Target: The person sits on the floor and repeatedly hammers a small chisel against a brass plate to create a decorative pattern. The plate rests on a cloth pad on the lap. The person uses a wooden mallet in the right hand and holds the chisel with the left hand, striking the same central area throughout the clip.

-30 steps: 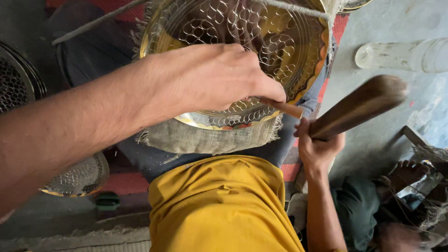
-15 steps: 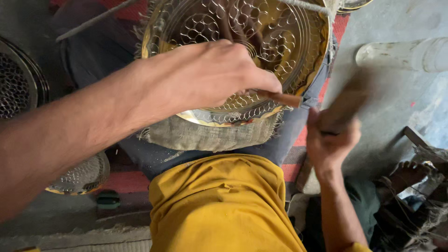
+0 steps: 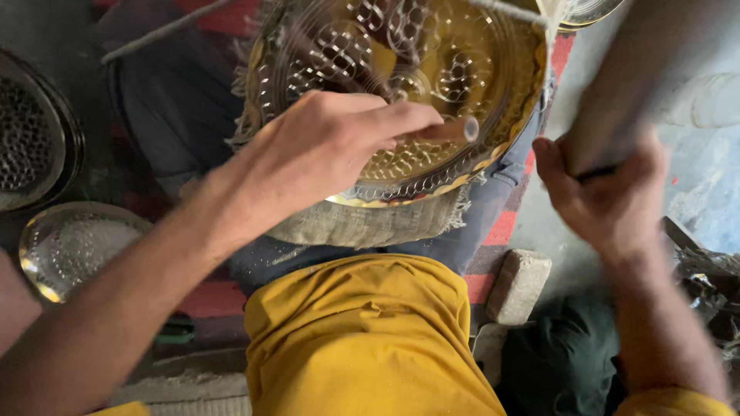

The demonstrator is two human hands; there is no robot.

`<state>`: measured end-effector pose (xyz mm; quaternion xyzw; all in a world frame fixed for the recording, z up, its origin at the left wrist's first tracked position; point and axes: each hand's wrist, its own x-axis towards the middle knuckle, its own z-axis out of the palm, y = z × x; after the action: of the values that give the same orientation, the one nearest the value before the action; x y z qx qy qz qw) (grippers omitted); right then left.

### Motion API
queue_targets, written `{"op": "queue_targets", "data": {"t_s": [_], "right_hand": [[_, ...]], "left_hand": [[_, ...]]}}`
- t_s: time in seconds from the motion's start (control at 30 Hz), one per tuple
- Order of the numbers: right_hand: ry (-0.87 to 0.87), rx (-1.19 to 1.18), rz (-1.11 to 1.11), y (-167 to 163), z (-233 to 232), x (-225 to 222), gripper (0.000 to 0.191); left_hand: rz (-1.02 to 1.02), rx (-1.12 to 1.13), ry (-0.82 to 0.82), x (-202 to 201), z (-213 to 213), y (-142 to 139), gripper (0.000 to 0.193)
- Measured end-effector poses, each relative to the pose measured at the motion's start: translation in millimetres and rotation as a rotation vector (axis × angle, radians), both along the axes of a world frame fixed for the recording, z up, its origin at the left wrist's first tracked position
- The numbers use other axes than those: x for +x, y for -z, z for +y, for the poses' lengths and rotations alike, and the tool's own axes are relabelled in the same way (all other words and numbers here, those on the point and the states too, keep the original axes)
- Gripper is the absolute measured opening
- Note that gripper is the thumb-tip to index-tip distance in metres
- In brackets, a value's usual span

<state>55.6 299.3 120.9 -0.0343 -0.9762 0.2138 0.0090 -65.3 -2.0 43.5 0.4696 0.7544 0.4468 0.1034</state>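
A round brass plate (image 3: 493,69) with punched dot patterns rests on a folded burlap pad (image 3: 362,225) on my lap. My left hand (image 3: 324,150) lies over the plate's near rim, shut on a short metal punch (image 3: 451,131) whose flat head points right. My right hand (image 3: 609,200) is raised to the right of the plate, shut on a wooden mallet (image 3: 640,92) that is blurred by motion and points up toward the top right.
A perforated dark tray (image 3: 31,139) and a shiny embossed plate (image 3: 69,246) lie at the left. A stone block (image 3: 518,285) sits by my right leg. A thin rod (image 3: 162,31) crosses the top left. Scraps clutter the right edge.
My right hand has lifted the mallet from beside the punch up and to the right. My left hand keeps the punch on the plate, shifted slightly.
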Motion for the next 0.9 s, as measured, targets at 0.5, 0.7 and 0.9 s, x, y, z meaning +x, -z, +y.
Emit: {"op": "queue_targets", "data": {"t_s": [0.5, 0.7, 0.9], "right_hand": [[-0.425, 0.387, -0.099, -79.6, -54.0, -96.9, 0.029], [-0.290, 0.037, -0.099, -78.1, -39.9, -77.7, 0.031], [-0.126, -0.864, -0.149, -18.6, -37.2, -39.2, 0.019]], "left_hand": [[-0.246, 0.287, -0.591, 64.4, 3.1, 8.4, 0.030], [-0.087, 0.271, -0.380, 34.8, 0.6, 5.3, 0.038], [-0.098, 0.053, 0.061, -7.4, 10.6, -1.8, 0.046]]}}
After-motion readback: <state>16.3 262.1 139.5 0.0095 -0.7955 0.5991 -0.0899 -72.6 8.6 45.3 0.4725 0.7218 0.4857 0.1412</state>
